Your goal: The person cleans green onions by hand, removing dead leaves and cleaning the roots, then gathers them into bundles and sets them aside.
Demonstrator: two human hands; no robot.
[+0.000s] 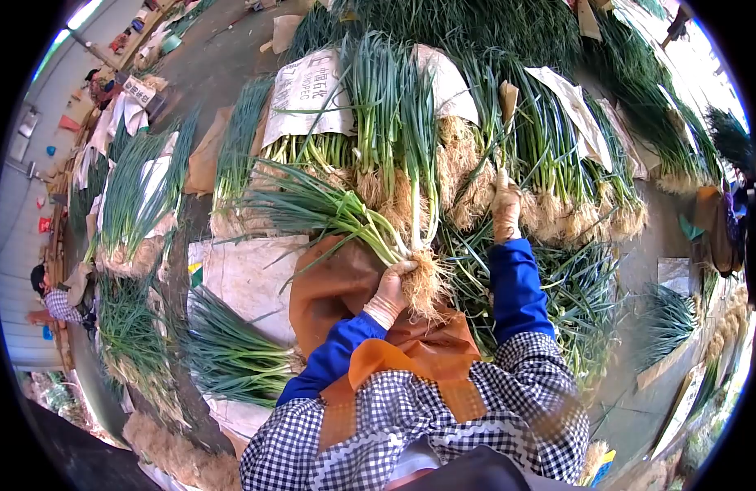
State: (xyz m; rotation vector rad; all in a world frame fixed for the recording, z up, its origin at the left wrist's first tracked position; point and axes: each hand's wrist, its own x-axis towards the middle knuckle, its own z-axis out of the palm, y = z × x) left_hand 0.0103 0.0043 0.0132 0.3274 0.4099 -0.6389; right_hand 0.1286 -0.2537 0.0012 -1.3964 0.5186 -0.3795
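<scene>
Scallions (337,204): L hand (390,293), clenched nr roots (427,286), should level them; R hand (505,209), at 2 o'clock, grip unclear, best gentle w/ stalks.

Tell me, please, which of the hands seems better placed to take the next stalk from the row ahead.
Probably the right: the right hand is up at the row of green onions, while the left hand grips a bunch near its roots.

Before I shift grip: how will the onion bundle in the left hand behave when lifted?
The bundle may flop at its long leaves, which splay and arch. The pale stalks look straighter, so likely stiffer. Stringy roots might snag.
</scene>
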